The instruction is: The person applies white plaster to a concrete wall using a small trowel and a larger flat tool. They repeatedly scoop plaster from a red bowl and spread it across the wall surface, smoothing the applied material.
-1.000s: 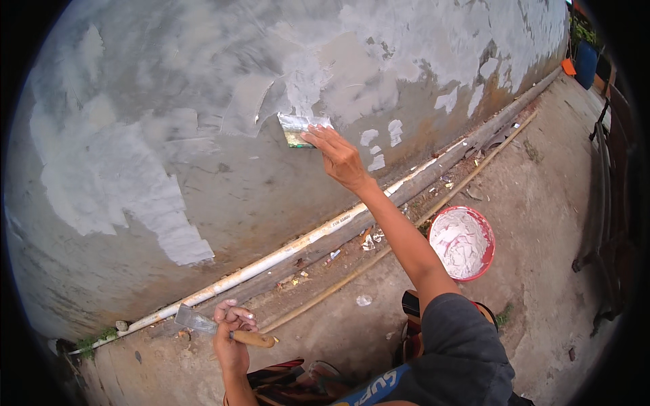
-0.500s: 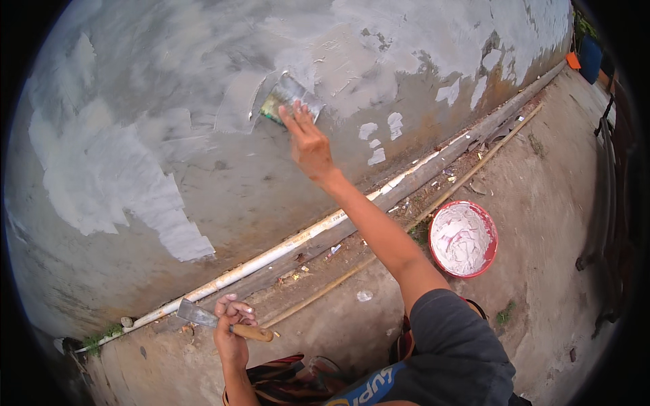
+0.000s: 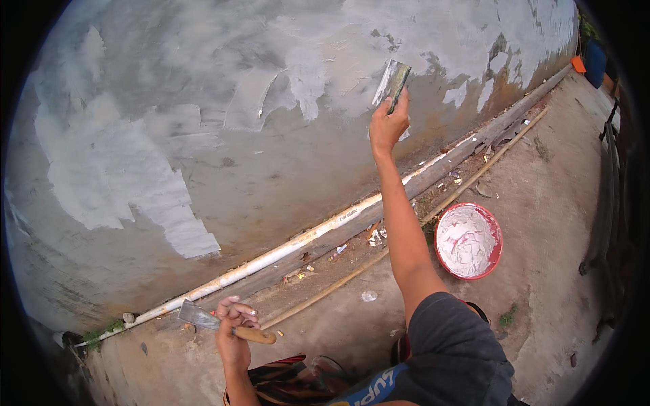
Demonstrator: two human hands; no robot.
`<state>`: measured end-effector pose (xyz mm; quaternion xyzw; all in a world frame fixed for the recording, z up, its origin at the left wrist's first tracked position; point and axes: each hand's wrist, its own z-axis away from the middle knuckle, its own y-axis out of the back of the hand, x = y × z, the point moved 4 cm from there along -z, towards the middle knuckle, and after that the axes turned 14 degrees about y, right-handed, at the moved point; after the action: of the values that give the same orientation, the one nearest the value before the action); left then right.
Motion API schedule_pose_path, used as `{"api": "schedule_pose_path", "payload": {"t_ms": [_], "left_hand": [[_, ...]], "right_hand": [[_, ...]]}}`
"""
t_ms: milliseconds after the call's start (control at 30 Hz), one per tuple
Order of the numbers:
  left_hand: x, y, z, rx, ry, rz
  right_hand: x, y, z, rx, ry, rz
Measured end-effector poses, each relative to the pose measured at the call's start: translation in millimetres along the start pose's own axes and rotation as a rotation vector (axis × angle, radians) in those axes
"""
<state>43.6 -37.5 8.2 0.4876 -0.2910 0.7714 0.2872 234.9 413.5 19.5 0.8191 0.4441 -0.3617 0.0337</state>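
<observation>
Grey cement wall (image 3: 223, 176): our right hand (image 3: 387, 125) grips a flat steel putty blade (image 3: 393, 84) against it, mid-skim. Left hand (image 3: 231, 331) clasps a wood-handled scraper (image 3: 223, 323) near the white pipe (image 3: 284, 249). Next stroke prob. needs more filler from the red round bowl (image 3: 468, 241).

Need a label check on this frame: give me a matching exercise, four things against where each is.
Things:
1. flat scraper
2. wooden-handled putty knife
3. red bowl
4. white pipe

Places:
A. lying along the foot of the wall
B. on the ground, right of the outstretched arm
C. in the right hand, held up against the wall
D. in the left hand, low near the ground

Pairs: 1-C, 2-D, 3-B, 4-A
</observation>
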Motion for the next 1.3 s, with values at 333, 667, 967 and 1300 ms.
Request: {"api": "schedule_pose_path", "payload": {"t_ms": [333,667,967,1300], "left_hand": [[-1.3,27.9,-0.1,0.048,-0.026,-0.020],[2.2,26.3,3.5,0.013,-0.013,0.010],[4.7,37.7,10.6,0.072,-0.038,0.008],[5.1,28.9,9.0,0.036,-0.021,-0.008]], "right_hand": [[-125.4,-50.8,33.5,-0.232,0.258,-0.252],[-81.0,-3.6,-1.5,0.051,0.140,-0.117],[-68.5,-32.9,-31.8,-0.117,-0.010,-0.028],[-147.8,-43.4,27.4,-0.309,0.489,-0.335]]}}
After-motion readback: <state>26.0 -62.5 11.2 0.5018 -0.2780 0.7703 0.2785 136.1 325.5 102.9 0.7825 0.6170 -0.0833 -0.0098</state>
